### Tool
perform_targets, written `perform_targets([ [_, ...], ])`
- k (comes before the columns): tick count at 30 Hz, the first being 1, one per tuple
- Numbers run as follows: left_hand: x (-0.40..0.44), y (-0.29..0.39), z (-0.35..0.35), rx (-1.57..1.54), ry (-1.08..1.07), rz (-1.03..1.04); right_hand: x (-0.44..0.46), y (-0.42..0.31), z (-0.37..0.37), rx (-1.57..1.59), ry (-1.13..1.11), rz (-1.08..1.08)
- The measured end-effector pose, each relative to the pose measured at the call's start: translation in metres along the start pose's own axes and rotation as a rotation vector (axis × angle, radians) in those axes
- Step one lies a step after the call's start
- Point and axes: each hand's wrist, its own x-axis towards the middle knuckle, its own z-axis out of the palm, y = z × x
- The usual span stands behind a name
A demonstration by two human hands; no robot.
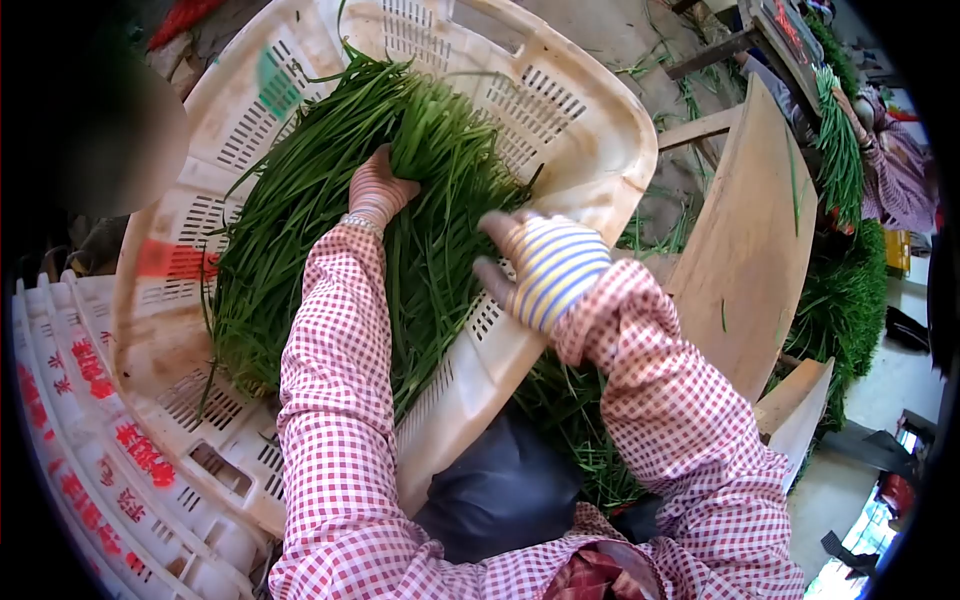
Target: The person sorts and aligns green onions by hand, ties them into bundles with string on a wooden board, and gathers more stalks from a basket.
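A large heap of long green chives (pixel 290 220) lies in a dirty white plastic basket (pixel 600 110) with slotted walls. My left hand (pixel 380 190) reaches into the basket, its fingers closed on a bunch of chives and partly buried among the leaves. Over the basket's right rim is my right hand (pixel 550 262), in a striped glove with dark fingertips. Its fingers are curved and apart, with nothing between them. The hand is slightly blurred.
Stacked white crates (pixel 100 440) with red markings stand at the lower left. A curved wooden board (pixel 745 240) is on the right, with more chives (pixel 850 310) beyond it. Another person's checked sleeve (pixel 900 170) shows at the far right, beside a bunch of chives (pixel 838 150).
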Motion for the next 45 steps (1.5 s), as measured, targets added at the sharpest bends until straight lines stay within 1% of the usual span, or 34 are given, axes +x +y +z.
perform_targets([
  [1,0.014,-0.018,0.01,-0.087,0.009,0.033,0.011,0.002,0.001,0.019,0.02,0.031],
  [3,0.021,-0.034,0.014,-0.135,0.025,0.015,0.039,0.018,0.021,0.239,0.343,-0.023],
  [5,0.019,-0.041,0.012,-0.257,0.018,0.083,0.085,0.027,0.029,0.873,0.405,0.358],
  [6,0.014,-0.041,0.007,-0.265,0.024,0.077,0.116,0.046,0.041,0.972,0.471,0.511],
  [7,0.004,-0.036,0.0,-0.56,0.004,0.037,0.136,0.061,0.05,1.067,0.54,0.67],
  [8,-0.003,-0.033,-0.003,-0.716,-0.004,0.02,0.15,0.068,0.056,1.163,0.582,0.755],
  [10,-0.017,-0.028,-0.01,-0.998,-0.024,0.012,0.172,0.073,0.071,1.32,0.631,0.785],
  [12,-0.02,-0.044,-0.006,-0.8,-0.027,0.117,0.19,0.066,0.079,1.453,0.642,0.715],
  [13,-0.029,-0.044,-0.009,-0.811,-0.015,0.115,0.199,0.06,0.081,1.52,0.639,0.659],
  [15,-0.05,-0.035,-0.018,-1.079,-0.078,0.185,0.209,0.048,0.081,1.634,0.613,0.524],
  [16,-0.053,-0.038,-0.013,-1.247,-0.152,0.122,0.21,0.042,0.077,1.688,0.59,0.449],
  [17,-0.057,-0.039,-0.007,-1.254,-0.154,0.108,0.21,0.037,0.072,1.735,0.565,0.384],
  [19,-0.059,-0.04,0.003,-0.947,-0.192,0.353,0.208,0.029,0.064,1.814,0.537,0.275],
  [22,-0.087,0.006,-0.029,-1.088,-0.271,0.211,0.199,0.023,0.049,1.884,0.532,0.134],
  [23,-0.083,0.004,-0.025,-1.155,-0.303,0.232,0.198,0.021,0.043,1.907,0.53,0.095],
  [26,-0.107,0.026,-0.064,-0.341,-0.059,0.148,0.196,0.019,0.03,1.949,0.536,0.001],
  [27,-0.129,0.048,-0.089,-0.072,0.034,0.175,0.196,0.017,0.03,1.959,0.528,-0.009],
  [28,-0.136,0.048,-0.088,-0.06,0.036,0.173,0.194,0.015,0.03,1.961,0.506,-0.021],
  [30,-0.142,0.047,-0.084,0.053,0.25,0.263,0.19,0.012,0.034,1.95,0.448,-0.026],
  [31,-0.141,0.046,-0.079,0.06,0.248,0.261,0.189,0.011,0.036,1.946,0.414,-0.024],
  [33,-0.134,0.048,-0.068,-0.09,0.38,0.425,0.188,0.009,0.039,1.929,0.343,-0.003],
  [34,-0.128,0.057,-0.066,-0.088,0.35,0.42,0.189,0.009,0.04,1.917,0.313,0.013],
  [36,-0.109,0.072,-0.062,-0.236,0.298,0.373,0.191,0.008,0.041,1.891,0.253,0.067],
  [37,-0.109,0.087,-0.067,-0.228,0.333,0.379,0.193,0.007,0.042,1.861,0.227,0.111],
  [38,-0.103,0.086,-0.063,-0.226,0.333,0.376,0.196,0.008,0.042,1.815,0.199,0.174],
  [39,-0.094,0.082,-0.056,-0.79,0.092,0.479,0.2,0.01,0.041,1.769,0.169,0.235],
  [40,-0.083,0.077,-0.049,-1.344,-0.175,0.555,0.205,0.013,0.044,1.563,0.263,0.158],
  [41,-0.073,0.077,-0.053,-1.738,-0.313,0.363,0.213,0.018,0.05,1.356,0.349,0.083],
  [42,-0.063,0.077,-0.056,-2.143,-0.383,0.127,0.221,0.019,0.056,1.493,0.299,0.076],
  [43,-0.066,0.079,-0.067,-2.021,-0.29,0.141,0.228,0.018,0.061,1.626,0.245,0.066],
  [44,-0.066,0.07,-0.07,-2.021,-0.278,0.143,0.202,-0.001,0.043,1.782,0.187,-0.028],
  [45,-0.066,0.058,-0.074,-1.531,-0.09,0.335,0.174,-0.021,0.023,1.932,0.121,-0.127],
])
